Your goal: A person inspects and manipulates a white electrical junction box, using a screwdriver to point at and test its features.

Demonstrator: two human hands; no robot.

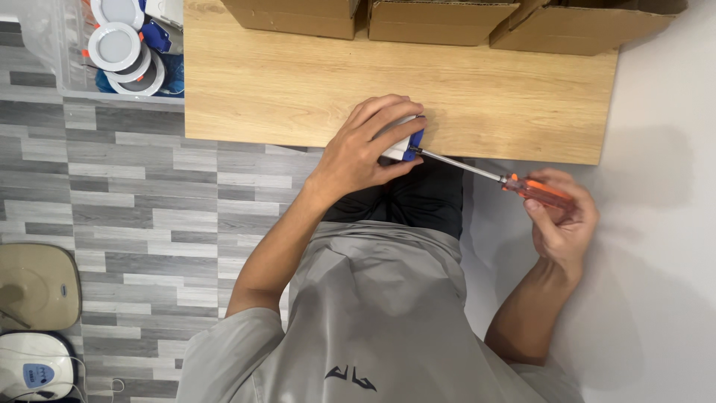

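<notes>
My left hand [365,149] grips a small white part with a blue end [406,142] at the near edge of the wooden table [298,82]. My right hand [563,220] holds a screwdriver with an orange handle [538,191]. Its metal shaft [459,166] runs left, and the tip meets the blue end of the part. Most of the part is hidden under my left fingers.
Three cardboard boxes [440,19] stand along the table's far edge. A clear bin [71,78] at the upper left holds round white lamp fittings [114,46] and blue parts. A white wall [664,224] is at the right. Grey plank floor [134,209] lies at the left, with two devices [33,328] on it.
</notes>
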